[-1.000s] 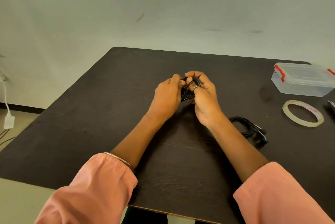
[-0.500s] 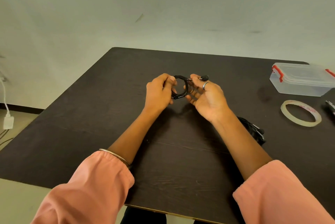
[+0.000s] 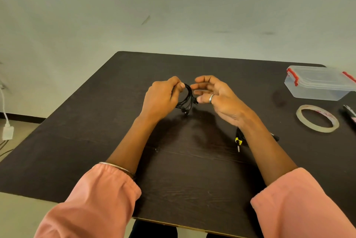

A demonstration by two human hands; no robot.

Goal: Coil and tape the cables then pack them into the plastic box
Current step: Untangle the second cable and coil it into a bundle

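coiled cable [image 3: 186, 97]: now gripped by left hand [image 3: 161, 97] alone. right hand [image 3: 217, 95]: released from coil, fingers [image 3: 201, 86] spread just beside it. yellow-banded plug [image 3: 238, 142]: newly uncovered beside right forearm.

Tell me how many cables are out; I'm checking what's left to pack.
2: one black coiled cable held by the left hand, another cable on the table, mostly hidden under the right forearm.
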